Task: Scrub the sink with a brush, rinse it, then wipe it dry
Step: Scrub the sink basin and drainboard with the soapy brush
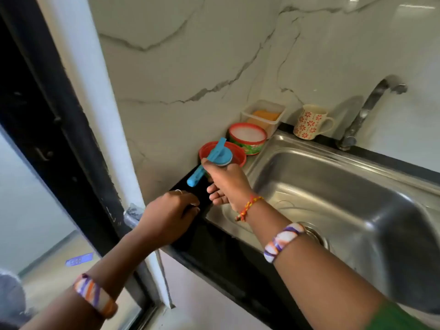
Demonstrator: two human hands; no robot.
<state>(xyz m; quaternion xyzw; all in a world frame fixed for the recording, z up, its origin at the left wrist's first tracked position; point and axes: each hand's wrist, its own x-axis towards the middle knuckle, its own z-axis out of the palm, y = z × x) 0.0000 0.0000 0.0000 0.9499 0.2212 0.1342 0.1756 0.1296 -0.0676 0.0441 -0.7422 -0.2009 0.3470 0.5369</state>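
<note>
Right hand (226,179) gripping blue brush (212,160) — beside sink (333,186), left hand (171,215) on counter (214,246)

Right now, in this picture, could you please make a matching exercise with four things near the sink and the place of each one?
Things:
1. blue brush
2. flowered mug
3. orange sponge
4. drain

Places:
A. inside a clear plastic box by the wall
B. in the bottom of the sink
C. beside the tap
D. in the right hand

Pairs: 1-D, 2-C, 3-A, 4-B
</note>
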